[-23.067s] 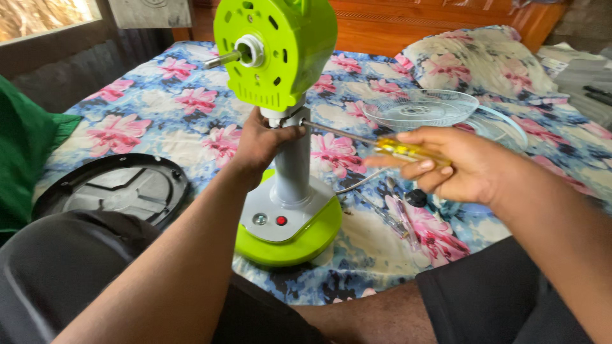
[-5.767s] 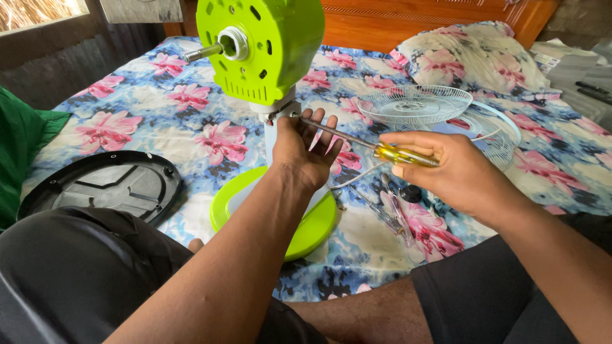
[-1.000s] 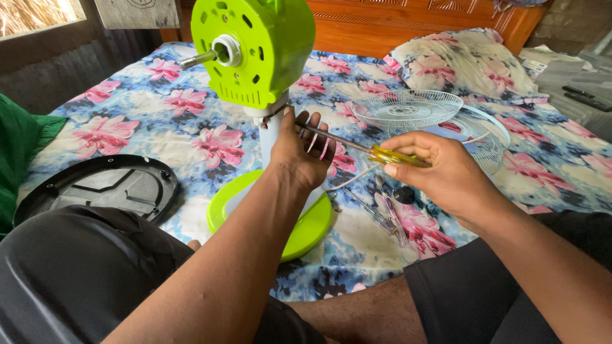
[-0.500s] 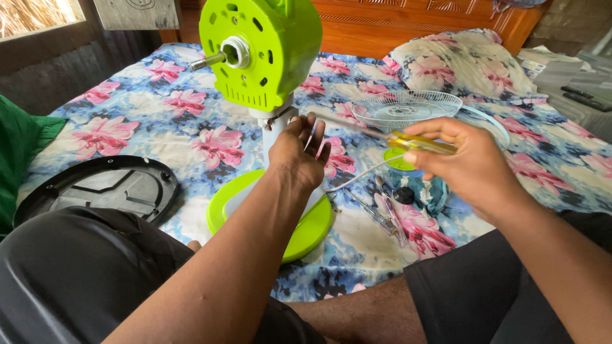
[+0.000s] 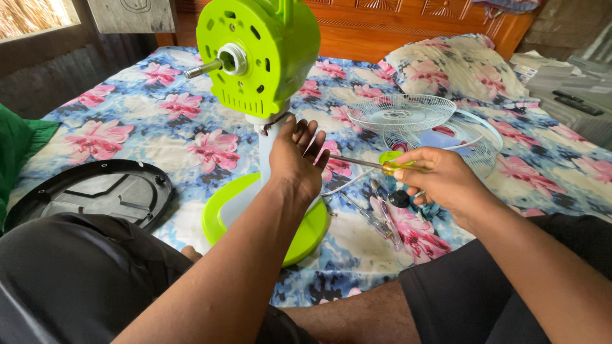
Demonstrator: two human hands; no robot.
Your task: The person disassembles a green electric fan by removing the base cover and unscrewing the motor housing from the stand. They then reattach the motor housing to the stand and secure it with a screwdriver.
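Fan stand (image 5: 266,150) gripped by left hand (image 5: 294,159), just below green motor housing (image 5: 258,57). Yellow-handled screwdriver (image 5: 376,165) clamped in right hand (image 5: 440,181), tip pointed toward left hand.

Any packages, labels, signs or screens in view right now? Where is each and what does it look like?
No packages or screens show.
Panel: on the wall at top left, behind the green fan motor housing; grey rectangular board with a faint dark line drawing, too small to make out.
Dark flat slim things: far right on a grey surface; maybe remotes, cannot tell.
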